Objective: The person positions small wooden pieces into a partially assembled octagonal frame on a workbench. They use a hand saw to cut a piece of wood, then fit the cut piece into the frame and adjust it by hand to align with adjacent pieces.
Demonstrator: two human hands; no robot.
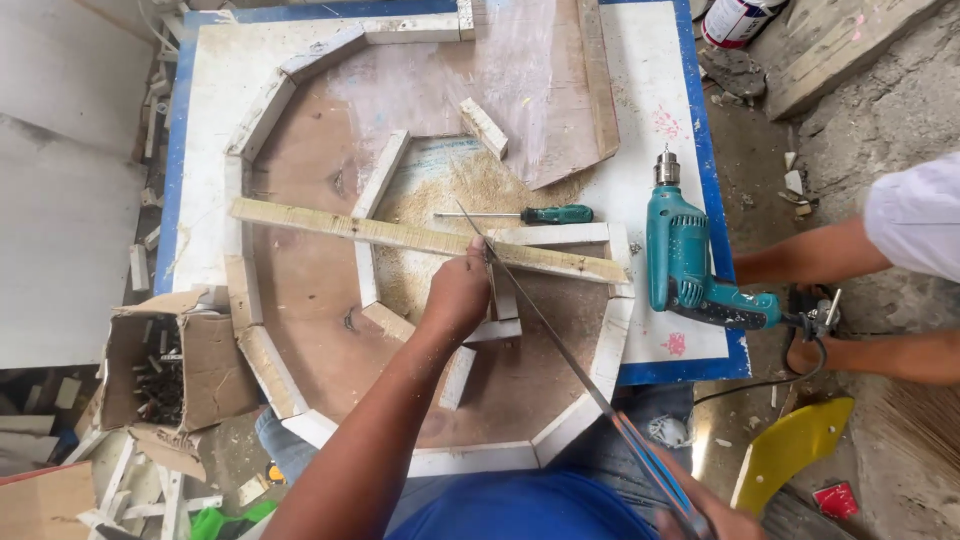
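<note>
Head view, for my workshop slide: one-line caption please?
Left hand steadies a wooden strip while the right hand draws a handsaw across it.

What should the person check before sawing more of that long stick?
1. Left hand presses down on the long wooden strip: ok.
2. Right hand grips the hacksaw handle: ok, though it is partly cut off at the picture's edge.
3. Blade sits on the strip right beside the left thumb: not ok, fingers look too close.
4. Screwdriver lies apart from the cut: ok.
5. Drill rests near the table edge, off the blade's path: ok.
6. Strip clamped or fixed down: cannot tell.
</note>
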